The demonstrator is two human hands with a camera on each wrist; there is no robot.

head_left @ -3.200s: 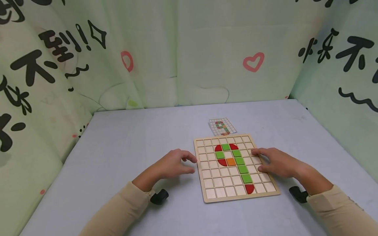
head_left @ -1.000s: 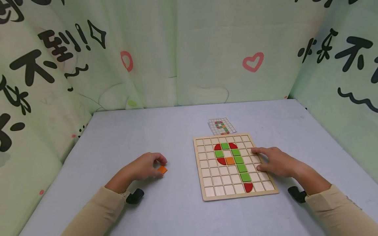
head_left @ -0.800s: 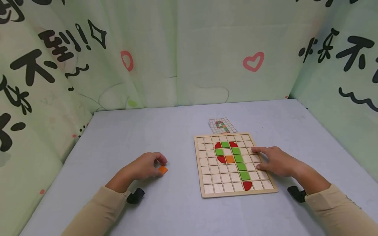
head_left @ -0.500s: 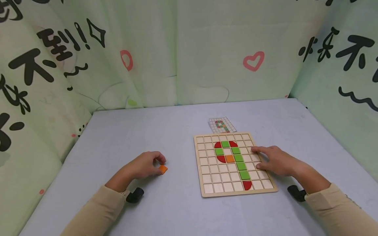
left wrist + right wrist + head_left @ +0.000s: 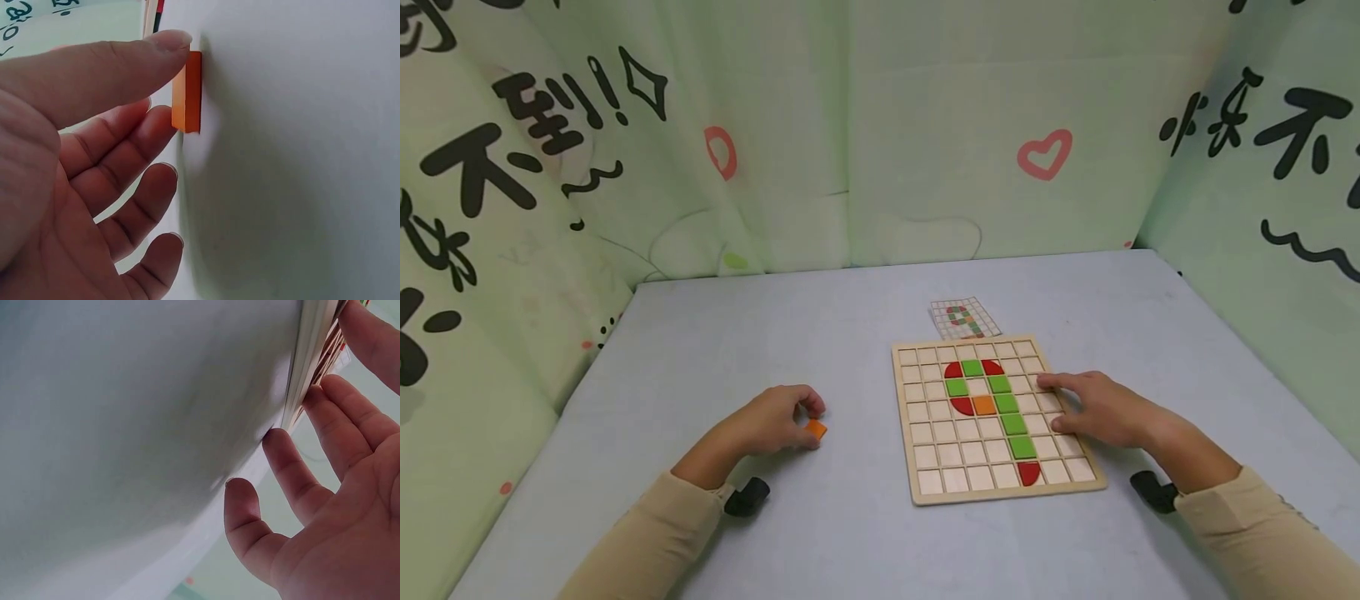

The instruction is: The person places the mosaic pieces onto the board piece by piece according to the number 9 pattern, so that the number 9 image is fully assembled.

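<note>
Between its thumb and fingers my left hand (image 5: 772, 421) pinches an orange square tile (image 5: 816, 428), low at the tabletop left of the board. In the left wrist view the thumb lies against one end of the orange tile (image 5: 190, 94); the other fingers are loosely bent. A wooden grid board (image 5: 951, 456) carries green, red and orange pieces laid in a shape like a 9. My right hand (image 5: 1101, 408) rests on the board's right edge. The right wrist view shows its fairly straight fingers along the board's rim (image 5: 309, 356).
Behind the board, partly covered by it, lies a small pattern card (image 5: 964, 318) with a similar coloured shape. A pale cloth covers the table (image 5: 760, 333). Light green curtains (image 5: 910, 150) with black lettering and hearts enclose the back and sides.
My left hand has gone from beside the board's left edge, holding nothing, to farther left, where it pinches the orange tile. The board has shifted slightly away; my right hand stays on it.
</note>
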